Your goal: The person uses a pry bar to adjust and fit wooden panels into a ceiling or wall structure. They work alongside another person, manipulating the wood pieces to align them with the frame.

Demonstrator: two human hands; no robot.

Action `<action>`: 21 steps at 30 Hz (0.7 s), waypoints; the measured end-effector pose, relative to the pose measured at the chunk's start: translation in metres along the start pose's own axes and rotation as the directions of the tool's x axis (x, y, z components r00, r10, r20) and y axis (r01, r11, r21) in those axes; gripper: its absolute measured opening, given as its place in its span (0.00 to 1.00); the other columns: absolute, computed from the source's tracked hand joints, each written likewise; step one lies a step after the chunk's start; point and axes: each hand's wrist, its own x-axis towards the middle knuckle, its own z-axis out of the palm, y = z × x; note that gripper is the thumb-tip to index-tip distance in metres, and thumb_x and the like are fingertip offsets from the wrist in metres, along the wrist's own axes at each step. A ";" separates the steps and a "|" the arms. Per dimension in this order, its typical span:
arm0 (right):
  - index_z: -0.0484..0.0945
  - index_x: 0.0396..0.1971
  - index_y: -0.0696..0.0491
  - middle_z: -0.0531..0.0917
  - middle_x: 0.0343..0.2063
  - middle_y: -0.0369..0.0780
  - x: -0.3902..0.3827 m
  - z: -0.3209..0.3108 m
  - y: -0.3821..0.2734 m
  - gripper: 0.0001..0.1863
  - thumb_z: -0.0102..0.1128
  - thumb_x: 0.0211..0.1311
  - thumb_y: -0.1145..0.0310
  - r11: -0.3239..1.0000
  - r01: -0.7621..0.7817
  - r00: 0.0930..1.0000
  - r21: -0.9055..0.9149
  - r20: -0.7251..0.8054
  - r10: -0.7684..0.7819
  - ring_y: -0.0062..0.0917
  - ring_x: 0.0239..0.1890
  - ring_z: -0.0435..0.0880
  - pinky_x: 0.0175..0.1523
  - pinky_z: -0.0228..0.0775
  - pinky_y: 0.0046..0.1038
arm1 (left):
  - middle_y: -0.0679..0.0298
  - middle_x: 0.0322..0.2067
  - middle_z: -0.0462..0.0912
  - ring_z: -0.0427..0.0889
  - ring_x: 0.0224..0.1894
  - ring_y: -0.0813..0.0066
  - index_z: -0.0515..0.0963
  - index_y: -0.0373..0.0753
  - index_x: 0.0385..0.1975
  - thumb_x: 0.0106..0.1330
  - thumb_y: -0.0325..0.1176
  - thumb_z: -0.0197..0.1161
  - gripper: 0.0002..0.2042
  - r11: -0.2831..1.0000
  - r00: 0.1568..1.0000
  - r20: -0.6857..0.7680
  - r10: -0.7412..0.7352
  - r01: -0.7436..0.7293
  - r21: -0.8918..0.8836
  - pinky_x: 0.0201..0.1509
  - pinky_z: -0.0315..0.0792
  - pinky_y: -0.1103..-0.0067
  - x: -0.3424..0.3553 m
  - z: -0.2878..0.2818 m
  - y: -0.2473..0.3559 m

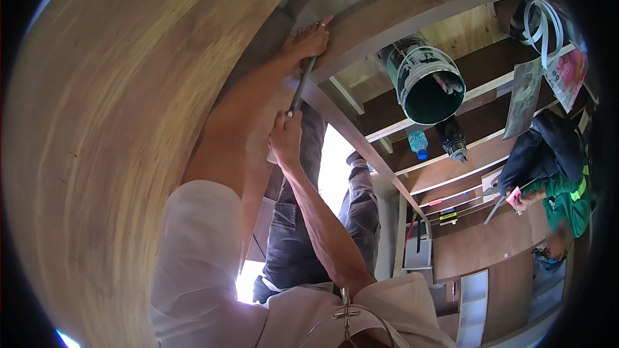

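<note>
My left hand [311, 42] is up at the corner of a brown wooden beam [387, 16]. Its fingers are curled at the upper end of a thin grey rod [301, 89], which looks like metal. Lower down, my right hand [285, 138] is closed around the other end of this rod. The rod slants between both hands, close beside the wooden frame. What kind of tool or part it is, I cannot make out. A large curved-looking wood panel [129, 109] fills the left side, alongside my left arm.
Right of the beam, a bucket [431, 87] with something inside sits by wooden slats, near a plastic bottle [418, 144] and a black power tool [452, 140]. White strip coils [545, 29] lie at upper right. A person in green [567, 203] is at far right.
</note>
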 end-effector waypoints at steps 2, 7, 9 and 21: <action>0.59 0.35 0.51 0.64 0.09 0.30 0.001 -0.010 0.007 0.10 0.47 0.71 0.64 1.000 -0.019 1.000 -0.004 0.009 0.019 0.13 0.07 0.64 0.10 0.53 0.21 | 0.44 0.54 0.72 0.70 0.57 0.46 0.53 0.45 0.67 0.71 0.42 0.41 0.25 0.986 0.999 -0.026 -0.020 0.024 0.163 0.61 0.62 0.57 0.008 0.010 -0.002; 0.59 0.34 0.53 0.65 0.10 0.32 -0.011 -0.020 0.025 0.11 0.48 0.70 0.64 0.997 0.059 0.998 -0.053 -0.018 -0.060 0.15 0.09 0.67 0.11 0.56 0.23 | 0.48 0.58 0.68 0.68 0.59 0.46 0.56 0.44 0.65 0.70 0.38 0.42 0.24 0.996 0.993 0.079 0.082 -0.079 -0.040 0.64 0.54 0.48 -0.019 -0.013 0.020; 0.60 0.34 0.54 0.67 0.10 0.34 0.016 -0.002 0.042 0.10 0.48 0.70 0.65 0.982 0.125 0.990 -0.143 -0.053 -0.133 0.17 0.09 0.67 0.10 0.56 0.25 | 0.48 0.57 0.70 0.69 0.59 0.47 0.57 0.42 0.64 0.70 0.39 0.43 0.23 0.999 0.999 0.021 0.049 -0.049 0.013 0.63 0.55 0.47 -0.004 -0.010 0.006; 0.62 0.35 0.56 0.73 0.15 0.39 0.017 -0.010 0.031 0.10 0.50 0.68 0.67 0.956 0.171 0.984 -0.239 0.001 -0.176 0.20 0.11 0.71 0.14 0.59 0.25 | 0.46 0.53 0.73 0.70 0.56 0.43 0.57 0.36 0.63 0.70 0.37 0.44 0.23 0.999 0.996 -0.077 0.037 -0.040 -0.037 0.59 0.65 0.59 -0.004 0.007 -0.010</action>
